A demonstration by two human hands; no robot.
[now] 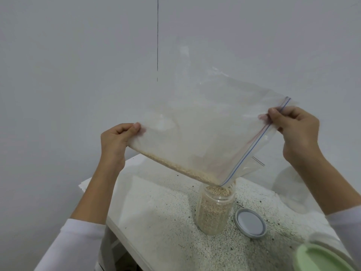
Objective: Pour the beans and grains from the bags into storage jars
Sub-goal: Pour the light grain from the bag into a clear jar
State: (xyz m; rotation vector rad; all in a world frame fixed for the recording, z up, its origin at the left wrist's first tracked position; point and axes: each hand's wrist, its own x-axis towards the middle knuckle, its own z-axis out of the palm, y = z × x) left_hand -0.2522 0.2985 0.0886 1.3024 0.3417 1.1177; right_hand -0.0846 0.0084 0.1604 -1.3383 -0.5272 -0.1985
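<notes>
Both hands pinch the zip bag [205,133]: left hand [115,141] at its closed corner, right hand [298,132] at the zip edge. Grain slides to the low corner over the jar [214,210], mid-counter beside its lid [251,222]. Jar looks nearly brimful, so overflow is likely; a slack mouth could scatter grain. No writing legible.

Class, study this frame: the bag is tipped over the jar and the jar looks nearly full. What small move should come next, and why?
Probably lower the left hand a little to slow the flow. The grains in the jar already heap at its mouth, while a band of grain still lies along the bag edge, so more pouring may spill onto the counter.
</notes>
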